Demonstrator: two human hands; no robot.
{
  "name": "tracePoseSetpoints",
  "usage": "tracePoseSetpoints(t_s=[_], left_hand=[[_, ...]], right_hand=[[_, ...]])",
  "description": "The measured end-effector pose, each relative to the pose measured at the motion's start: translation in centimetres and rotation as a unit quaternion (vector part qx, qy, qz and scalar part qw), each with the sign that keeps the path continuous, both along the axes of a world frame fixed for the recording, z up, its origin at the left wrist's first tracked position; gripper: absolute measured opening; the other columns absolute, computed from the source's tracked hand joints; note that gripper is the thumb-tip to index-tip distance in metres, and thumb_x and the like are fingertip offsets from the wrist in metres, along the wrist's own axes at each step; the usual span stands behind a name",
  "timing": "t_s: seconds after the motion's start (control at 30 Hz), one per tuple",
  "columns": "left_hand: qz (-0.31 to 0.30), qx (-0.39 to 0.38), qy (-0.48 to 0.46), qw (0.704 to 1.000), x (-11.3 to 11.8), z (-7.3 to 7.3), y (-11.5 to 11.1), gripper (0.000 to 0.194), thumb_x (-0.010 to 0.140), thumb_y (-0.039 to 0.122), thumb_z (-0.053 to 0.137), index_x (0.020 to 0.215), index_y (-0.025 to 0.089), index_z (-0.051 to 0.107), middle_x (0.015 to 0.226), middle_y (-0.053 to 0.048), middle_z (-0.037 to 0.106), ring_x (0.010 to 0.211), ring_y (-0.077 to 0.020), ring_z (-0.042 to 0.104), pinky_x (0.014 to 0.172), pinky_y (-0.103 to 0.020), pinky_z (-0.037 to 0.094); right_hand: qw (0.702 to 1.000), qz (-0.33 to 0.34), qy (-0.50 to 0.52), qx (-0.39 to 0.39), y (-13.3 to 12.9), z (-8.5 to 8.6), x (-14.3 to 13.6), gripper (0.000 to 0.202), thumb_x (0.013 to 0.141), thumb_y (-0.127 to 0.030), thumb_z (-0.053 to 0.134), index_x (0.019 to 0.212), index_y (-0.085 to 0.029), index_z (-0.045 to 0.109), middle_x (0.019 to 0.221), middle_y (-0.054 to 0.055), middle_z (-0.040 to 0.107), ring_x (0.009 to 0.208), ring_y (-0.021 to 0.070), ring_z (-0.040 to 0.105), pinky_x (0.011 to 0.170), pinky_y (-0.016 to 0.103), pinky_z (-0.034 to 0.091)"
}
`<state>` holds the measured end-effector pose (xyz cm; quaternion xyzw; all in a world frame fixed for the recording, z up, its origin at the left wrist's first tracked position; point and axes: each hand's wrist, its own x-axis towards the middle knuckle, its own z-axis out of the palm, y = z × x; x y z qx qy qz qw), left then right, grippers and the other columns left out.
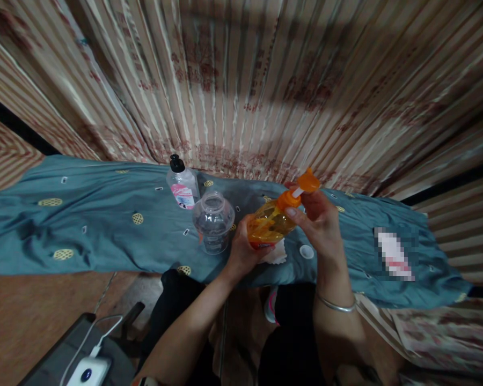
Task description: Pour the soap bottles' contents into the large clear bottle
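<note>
My left hand is wrapped round the lower body of an orange pump bottle, which is tilted with its top to the right. Fingers of my right hand close on the bottle's orange collar, just below the pump head. Yellow-orange see-through walls show on the bottle. Left of it a clear empty-looking plastic jar stands upright on the cloth. Behind that jar is a clear bottle with a black cap and pink label. A small white cap lies below my right hand.
A teal patterned cloth covers the narrow table. Partly under the bottle lies a white scalloped piece. A blurred-out white and pink item rests at the right. Pleated curtains hang behind. A white device with a cable sits lower left.
</note>
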<state>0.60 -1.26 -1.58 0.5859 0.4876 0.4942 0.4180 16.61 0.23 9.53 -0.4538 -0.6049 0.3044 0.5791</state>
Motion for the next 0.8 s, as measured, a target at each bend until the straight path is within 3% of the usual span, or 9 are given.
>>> tracePoseSetpoints(t_s=[0.1, 0.33, 0.57, 0.7, 0.8], left_hand=[[-0.009, 0.004, -0.002, 1.0, 0.03, -0.11, 0.03, 0.094, 0.057, 0.035, 0.094, 0.137, 0.02, 0.047, 0.136, -0.015, 0.064, 0.129, -0.0333, 0.063, 0.111, -0.052, 0.051], [-0.008, 0.007, -0.011, 1.0, 0.05, -0.27, 0.14, 0.095, 0.057, 0.035, 0.095, 0.137, 0.021, 0.046, 0.137, -0.014, 0.064, 0.129, -0.0329, 0.063, 0.111, -0.052, 0.051], [-0.008, 0.011, 0.004, 1.0, 0.09, -0.11, 0.06, 0.095, 0.057, 0.036, 0.095, 0.137, 0.02, 0.047, 0.136, -0.015, 0.064, 0.129, -0.0342, 0.063, 0.111, -0.053, 0.052], [-0.006, 0.024, 0.007, 1.0, 0.12, -0.32, 0.12, 0.093, 0.058, 0.037, 0.094, 0.137, 0.021, 0.047, 0.136, -0.013, 0.065, 0.129, -0.0323, 0.063, 0.11, -0.051, 0.052], [-0.011, 0.027, 0.002, 1.0, 0.12, -0.45, 0.14, 0.093, 0.06, 0.037, 0.094, 0.137, 0.021, 0.046, 0.136, -0.013, 0.064, 0.129, -0.0318, 0.063, 0.111, -0.05, 0.052]], right_hand=[[1.0, -0.024, -0.001, 0.016, 0.11, -0.32, -0.13, 0.04, 0.075, -0.045, 0.09, 0.106, -0.028, 0.071, 0.116, 0.005, 0.076, 0.114, 0.0284, 0.069, 0.106, 0.046, 0.051], [0.998, 0.063, -0.006, -0.017, -0.46, 0.53, 0.05, 0.027, 0.089, -0.046, 0.077, 0.111, -0.029, 0.075, 0.12, 0.006, 0.077, 0.12, 0.0294, 0.068, 0.109, 0.047, 0.048], [0.999, -0.021, -0.028, 0.0, 0.02, -0.35, -0.22, 0.039, 0.079, -0.042, 0.088, 0.113, -0.028, 0.072, 0.12, 0.005, 0.075, 0.114, 0.0286, 0.067, 0.106, 0.047, 0.049], [0.998, 0.033, -0.032, -0.033, -0.33, 0.3, -0.09, 0.031, 0.09, -0.049, 0.075, 0.113, -0.029, 0.074, 0.119, 0.005, 0.077, 0.115, 0.0289, 0.069, 0.104, 0.046, 0.051], [0.997, 0.061, -0.032, -0.037, -0.47, 0.6, 0.02, 0.033, 0.09, -0.051, 0.074, 0.115, -0.03, 0.074, 0.122, 0.006, 0.076, 0.118, 0.0297, 0.069, 0.103, 0.045, 0.052]])
